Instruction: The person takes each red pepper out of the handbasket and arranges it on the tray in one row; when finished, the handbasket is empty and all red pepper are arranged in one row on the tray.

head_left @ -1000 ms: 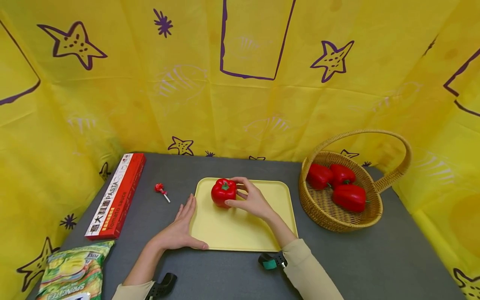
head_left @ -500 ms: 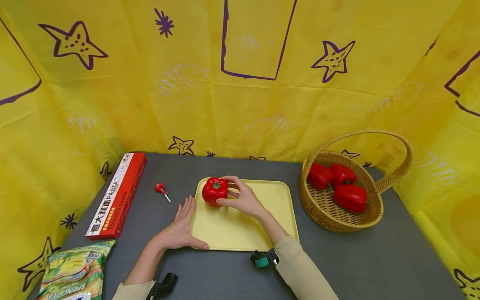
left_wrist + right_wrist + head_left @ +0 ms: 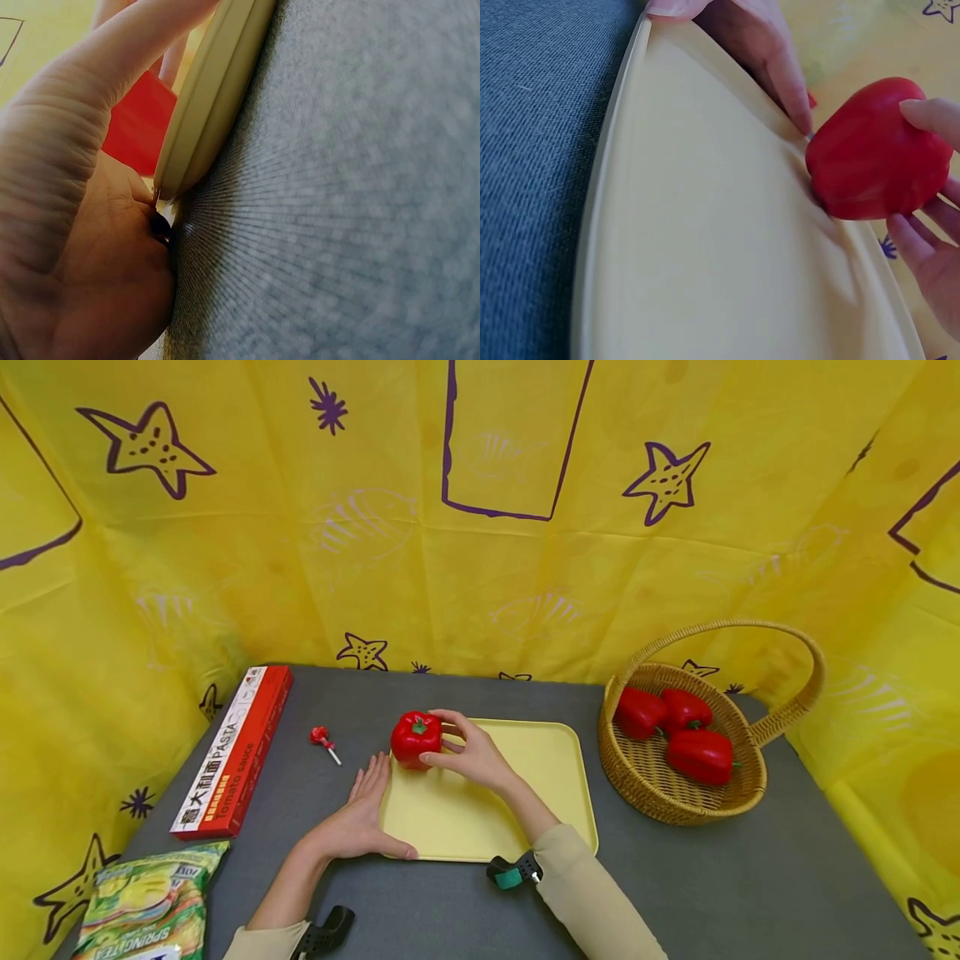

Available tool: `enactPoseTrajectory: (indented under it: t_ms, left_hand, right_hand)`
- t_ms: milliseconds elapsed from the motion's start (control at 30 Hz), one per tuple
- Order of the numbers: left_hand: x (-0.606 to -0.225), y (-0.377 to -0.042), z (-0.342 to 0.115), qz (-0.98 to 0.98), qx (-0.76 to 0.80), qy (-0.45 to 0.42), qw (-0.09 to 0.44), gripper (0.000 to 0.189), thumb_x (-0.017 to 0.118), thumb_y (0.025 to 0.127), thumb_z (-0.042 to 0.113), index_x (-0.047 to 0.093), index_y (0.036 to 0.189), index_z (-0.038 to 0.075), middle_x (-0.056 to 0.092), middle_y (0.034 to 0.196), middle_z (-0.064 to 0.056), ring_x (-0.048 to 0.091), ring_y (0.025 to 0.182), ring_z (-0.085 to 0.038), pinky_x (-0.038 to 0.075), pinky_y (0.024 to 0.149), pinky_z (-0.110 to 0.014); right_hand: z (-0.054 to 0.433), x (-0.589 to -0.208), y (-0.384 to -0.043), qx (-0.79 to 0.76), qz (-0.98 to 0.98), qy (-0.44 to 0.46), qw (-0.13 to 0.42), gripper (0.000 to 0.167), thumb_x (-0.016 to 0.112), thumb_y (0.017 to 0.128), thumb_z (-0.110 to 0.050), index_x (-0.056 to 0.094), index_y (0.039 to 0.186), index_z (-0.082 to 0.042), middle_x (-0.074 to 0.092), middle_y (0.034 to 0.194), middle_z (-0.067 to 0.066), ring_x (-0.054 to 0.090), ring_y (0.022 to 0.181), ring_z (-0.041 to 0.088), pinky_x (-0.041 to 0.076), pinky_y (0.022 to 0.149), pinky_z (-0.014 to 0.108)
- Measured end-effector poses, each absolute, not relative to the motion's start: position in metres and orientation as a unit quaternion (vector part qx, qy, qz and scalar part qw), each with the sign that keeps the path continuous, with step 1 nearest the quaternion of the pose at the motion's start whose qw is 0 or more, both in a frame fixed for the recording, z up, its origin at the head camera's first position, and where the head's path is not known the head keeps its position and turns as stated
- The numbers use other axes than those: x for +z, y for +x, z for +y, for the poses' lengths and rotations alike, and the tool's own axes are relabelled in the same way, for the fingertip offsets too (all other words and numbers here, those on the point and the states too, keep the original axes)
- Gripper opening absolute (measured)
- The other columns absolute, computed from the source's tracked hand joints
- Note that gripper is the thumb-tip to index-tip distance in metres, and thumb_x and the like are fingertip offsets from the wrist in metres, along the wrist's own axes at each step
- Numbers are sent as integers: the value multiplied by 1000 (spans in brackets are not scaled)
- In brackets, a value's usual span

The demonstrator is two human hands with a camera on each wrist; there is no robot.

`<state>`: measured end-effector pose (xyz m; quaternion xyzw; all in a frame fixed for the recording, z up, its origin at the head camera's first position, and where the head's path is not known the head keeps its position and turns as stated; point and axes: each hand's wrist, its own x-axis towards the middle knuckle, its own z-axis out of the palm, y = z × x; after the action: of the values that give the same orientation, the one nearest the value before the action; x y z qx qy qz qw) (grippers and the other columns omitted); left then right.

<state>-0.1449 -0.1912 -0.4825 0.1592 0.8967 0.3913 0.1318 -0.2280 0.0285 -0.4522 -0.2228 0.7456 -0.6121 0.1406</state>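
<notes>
A red bell pepper (image 3: 415, 743) with a green stem stands upright at the far left corner of the pale yellow tray (image 3: 480, 827). My right hand (image 3: 472, 756) grips it from the right, thumb in front and fingers behind. In the right wrist view the pepper (image 3: 877, 154) sits close over the tray's rim, thumb and fingers on its side. My left hand (image 3: 356, 822) lies along the tray's left edge, fingers straight and pointing away, thumb at the near left corner. The left wrist view shows that hand (image 3: 75, 187) against the tray's side (image 3: 210, 97).
A wicker basket (image 3: 645, 793) with a tall handle stands to the right, holding 3 red bell peppers (image 3: 701, 756). On the left are a lollipop (image 3: 322, 739), a red and white pasta box (image 3: 236, 752) and a green and yellow bag (image 3: 146, 902). Yellow cloth (image 3: 480, 577) hangs behind the table.
My right hand has carried the bell pepper leftward across the tray to its far left corner. The left hand has stayed at the tray's edge.
</notes>
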Motion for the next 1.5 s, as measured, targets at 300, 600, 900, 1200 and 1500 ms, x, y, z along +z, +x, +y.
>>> enactPoseTrajectory:
  t_ms: [300,600,900,1200,1500]
  left_hand:
    - [-482,-144,-191,896,391,163,130,143,89,61,49,-5,150,-11,-11,158,-28,-13,144,-43,-7,112,-60]
    - [-482,-144,-191,894,397,163,131,142,88,61,47,-7,152,-7,-12,159,-24,-16,144,-41,-9,112,-60]
    - [-482,-144,-191,894,398,165,127,143,89,61,47,-7,152,-6,-12,159,-24,-16,144,-41,-8,112,-60]
    - [-482,-144,-190,892,398,168,129,142,89,61,46,-7,152,-6,-13,159,-23,-17,144,-41,-9,112,-60]
    - [-481,-144,-191,896,389,169,130,143,89,61,49,-7,152,-6,-11,159,-23,-16,144,-41,-7,112,-60]
  right_hand:
    - [21,-456,-233,-611,748,-223,135,65,75,86,-13,45,144,-17,46,143,3,49,130,27,49,95,34]
    - [18,-459,-234,-588,755,-250,147,68,75,86,-10,41,145,-16,44,145,3,44,133,27,50,94,36]
    - [20,-442,-226,-582,753,-258,168,72,74,85,-5,36,147,-7,41,147,13,40,135,36,48,96,44]
    - [25,-454,-231,-571,765,-252,161,73,77,85,-17,38,147,-16,43,147,2,42,134,26,51,92,33]
    - [40,-447,-230,-575,760,-263,152,69,72,89,-16,36,148,-9,38,151,11,37,137,34,41,103,50]
